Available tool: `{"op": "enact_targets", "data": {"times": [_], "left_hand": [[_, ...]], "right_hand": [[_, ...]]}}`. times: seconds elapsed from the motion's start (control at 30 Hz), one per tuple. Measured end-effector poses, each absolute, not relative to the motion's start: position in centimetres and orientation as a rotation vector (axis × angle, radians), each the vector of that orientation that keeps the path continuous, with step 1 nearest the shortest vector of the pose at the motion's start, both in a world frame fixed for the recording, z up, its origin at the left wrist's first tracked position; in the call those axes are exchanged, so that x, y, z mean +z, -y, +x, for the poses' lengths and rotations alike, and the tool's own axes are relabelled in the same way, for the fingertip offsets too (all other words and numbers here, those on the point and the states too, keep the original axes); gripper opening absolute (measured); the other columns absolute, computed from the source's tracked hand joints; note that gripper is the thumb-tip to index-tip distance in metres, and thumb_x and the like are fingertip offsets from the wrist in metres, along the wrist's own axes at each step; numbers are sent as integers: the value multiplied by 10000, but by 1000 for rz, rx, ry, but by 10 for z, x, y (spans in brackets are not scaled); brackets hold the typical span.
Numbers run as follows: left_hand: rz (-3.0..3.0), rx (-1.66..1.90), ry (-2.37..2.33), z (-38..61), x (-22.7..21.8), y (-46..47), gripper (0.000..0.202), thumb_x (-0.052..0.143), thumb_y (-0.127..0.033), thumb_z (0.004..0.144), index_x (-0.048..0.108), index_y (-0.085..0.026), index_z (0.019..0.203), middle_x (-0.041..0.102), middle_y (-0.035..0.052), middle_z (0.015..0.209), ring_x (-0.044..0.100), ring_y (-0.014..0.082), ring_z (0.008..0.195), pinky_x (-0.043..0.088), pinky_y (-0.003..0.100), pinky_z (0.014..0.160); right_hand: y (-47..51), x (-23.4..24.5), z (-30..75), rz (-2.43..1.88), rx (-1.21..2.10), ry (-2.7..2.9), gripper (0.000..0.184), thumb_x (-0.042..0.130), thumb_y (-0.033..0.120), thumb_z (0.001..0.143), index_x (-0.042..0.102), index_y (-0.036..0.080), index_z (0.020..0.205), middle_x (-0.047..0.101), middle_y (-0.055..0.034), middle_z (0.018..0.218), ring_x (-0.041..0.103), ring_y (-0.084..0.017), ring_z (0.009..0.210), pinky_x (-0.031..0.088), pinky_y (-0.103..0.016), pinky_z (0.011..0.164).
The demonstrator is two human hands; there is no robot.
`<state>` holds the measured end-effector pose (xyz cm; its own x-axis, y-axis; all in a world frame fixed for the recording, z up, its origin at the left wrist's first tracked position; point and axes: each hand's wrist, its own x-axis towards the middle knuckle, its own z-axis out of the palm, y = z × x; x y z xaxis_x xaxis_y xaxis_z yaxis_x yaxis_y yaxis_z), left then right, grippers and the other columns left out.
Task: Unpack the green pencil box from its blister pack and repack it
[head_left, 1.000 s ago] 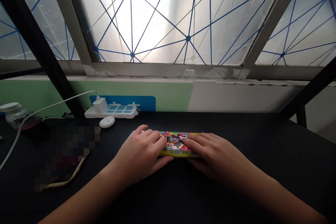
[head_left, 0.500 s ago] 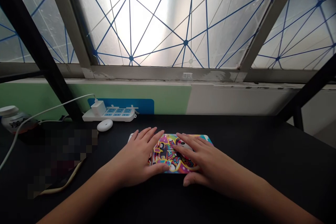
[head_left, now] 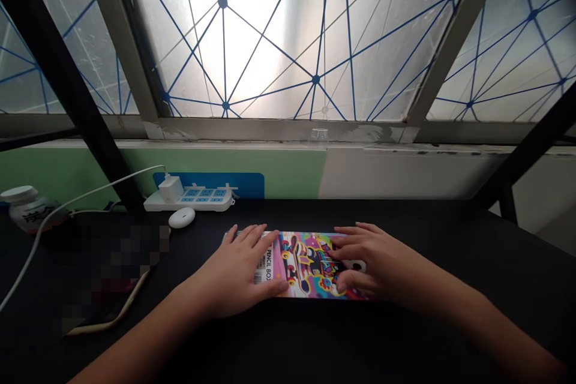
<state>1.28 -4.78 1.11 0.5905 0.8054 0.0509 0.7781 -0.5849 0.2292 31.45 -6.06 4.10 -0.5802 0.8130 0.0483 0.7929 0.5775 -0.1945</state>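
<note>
A flat pencil box [head_left: 310, 264] with a bright cartoon print lies on the black desk. Its left part shows a pale label with a barcode and the words "PENCIL BO", partly covered by fingers. My left hand [head_left: 245, 270] holds the left end, fingertips at the far edge and thumb by the near edge. Over the right end, my right hand [head_left: 369, 261] is closed, with bent fingers and thumb on the printed surface. The right end is mostly hidden under that hand.
A white power strip [head_left: 207, 204] with a plugged-in charger [head_left: 171, 189] stands by the wall. Near it lie a white oval case [head_left: 182, 218] and a blurred-out item with a tan edge [head_left: 117, 323]. A white-capped jar [head_left: 29, 210] and a cable are at left.
My right hand has moved right, its fingers now more bent. The printed cover has shifted right with it, and the barcode label shows beside my left hand, which stays in place.
</note>
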Motion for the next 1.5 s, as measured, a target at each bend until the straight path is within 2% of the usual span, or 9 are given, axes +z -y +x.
{"op": "enact_targets", "data": {"times": [0.1,0.2,0.37,0.57,0.7,0.83,0.97,1.17,1.5], "left_hand": [[2650,223,-1316,13,10,48,865,426,-761,895,302,-233,1569,327,174,1603,284,375,1483,195,668,1155],[2646,225,-1316,13,10,47,869,422,-761,896,312,-217,1565,334,179,1598,284,375,1483,199,671,1153],[2639,217,-1294,12,11,46,875,444,-765,884,306,-238,1567,324,145,1611,281,367,1486,183,646,1174],[2645,202,-1284,12,10,46,891,451,-781,870,304,-246,1568,319,149,1614,279,370,1486,177,646,1174],[2666,199,-1278,12,9,46,856,439,-765,889,312,-256,1564,320,148,1614,267,368,1490,177,653,1168],[2622,138,-1281,9,11,44,842,389,-764,909,278,-261,1576,260,117,1639,223,344,1509,149,614,1190],[2556,35,-1254,4,15,41,874,348,-784,907,211,-261,1593,139,84,1664,133,336,1529,89,584,1210],[2446,-35,-1318,-10,21,35,836,251,-770,938,139,-271,1599,90,64,1665,68,311,1538,19,594,1207],[2353,-39,-1405,-26,24,24,863,296,-818,890,198,-316,1586,126,82,1660,80,349,1529,9,696,1155]], "right_hand": [[64,30,291,-1271,205,2670,784,598,745,809,543,279,1438,476,-151,1526,420,-415,1397,298,-651,1127],[69,19,277,-1158,394,2763,931,613,763,777,335,324,1549,285,-106,1626,240,-412,1483,265,-640,1157],[72,28,303,-1224,484,2776,863,660,722,779,372,385,1519,347,-50,1600,305,-397,1459,293,-599,1170],[71,43,309,-1349,390,2738,738,622,769,766,611,347,1371,529,-74,1494,450,-397,1382,370,-593,1129],[77,29,278,-1185,414,2780,928,647,751,761,372,319,1536,300,-96,1620,241,-408,1483,225,-635,1184],[80,26,278,-1182,577,2836,909,677,639,828,216,385,1568,161,-42,1653,121,-383,1508,142,-645,1199],[76,32,304,-1259,626,2865,963,806,410,798,203,485,1545,173,29,1654,155,-373,1505,142,-644,1202],[72,6,320,-1248,346,2844,625,479,312,1023,193,501,1546,207,63,1641,171,-312,1506,203,-625,1196],[69,-9,345,-1040,-251,2817,715,429,96,955,222,402,1568,399,9,1567,445,-273,1396,455,-476,1100]]}}
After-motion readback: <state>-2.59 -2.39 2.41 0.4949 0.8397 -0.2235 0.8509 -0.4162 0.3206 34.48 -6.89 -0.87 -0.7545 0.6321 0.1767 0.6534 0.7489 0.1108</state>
